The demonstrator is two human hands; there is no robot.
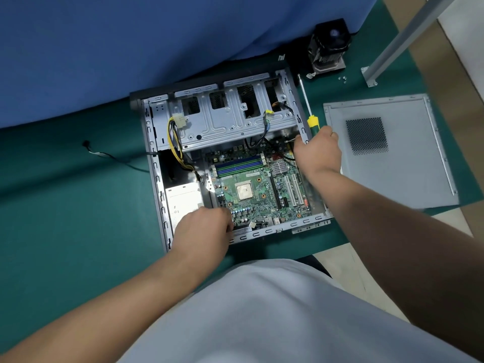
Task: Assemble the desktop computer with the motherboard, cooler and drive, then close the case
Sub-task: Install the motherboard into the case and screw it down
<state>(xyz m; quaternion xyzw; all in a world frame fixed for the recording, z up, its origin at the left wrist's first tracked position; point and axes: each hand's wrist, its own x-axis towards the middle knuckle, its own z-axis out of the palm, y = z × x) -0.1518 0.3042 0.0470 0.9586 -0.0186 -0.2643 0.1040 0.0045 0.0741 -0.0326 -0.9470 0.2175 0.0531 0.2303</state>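
The open computer case lies flat on the green mat. Inside it sits the green motherboard with its bare CPU showing. My left hand curls over the motherboard's near-left corner, beside the power supply. My right hand reaches over the case's right wall and grips the board's far-right edge; its fingertips are hidden. The cooler stands on the mat behind the case. The side panel lies flat to the right.
A screwdriver with a yellow-green handle lies along the case's right wall, partly under my right hand. Small screws lie near the cooler. A metal post rises at the far right. A loose cable trails left of the case. Blue cloth covers the back.
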